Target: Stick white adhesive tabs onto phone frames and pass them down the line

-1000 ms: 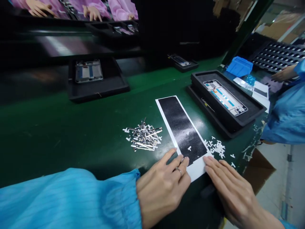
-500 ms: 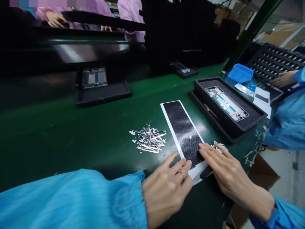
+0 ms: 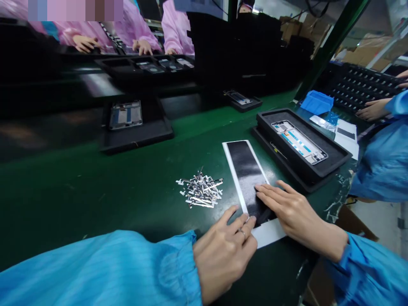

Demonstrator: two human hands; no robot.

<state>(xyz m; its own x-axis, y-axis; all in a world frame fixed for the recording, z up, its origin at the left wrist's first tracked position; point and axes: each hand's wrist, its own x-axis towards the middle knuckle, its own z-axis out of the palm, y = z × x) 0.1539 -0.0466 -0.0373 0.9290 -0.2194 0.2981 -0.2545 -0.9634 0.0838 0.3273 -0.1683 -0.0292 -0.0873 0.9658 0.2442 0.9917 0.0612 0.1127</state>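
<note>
A black, finely ribbed strip on white backing [image 3: 245,165] lies lengthwise in front of me. My left hand [image 3: 228,246] rests at its near left corner, fingers spread and fingertips pressing on the edge. Over the strip's near right part is my right hand [image 3: 290,210], its fingers stretched out onto the black surface. A dark, slim object [image 3: 264,216] shows under this hand; its kind is hidden. To the left of the strip lies a loose pile of small silver and white pieces [image 3: 202,189].
Right of the strip, a black foam tray [image 3: 339,157] holding a phone frame [image 3: 301,142] sits on another tray. More trays with frames stand farther back. A blue bin [image 3: 317,102] is at the right, near a co-worker's hand [image 3: 372,109]. Other people work across the bench.
My right hand has slid left and away from me over the strip, the dark object moving with it. The small white piece on the strip no longer shows. My left hand stays put.
</note>
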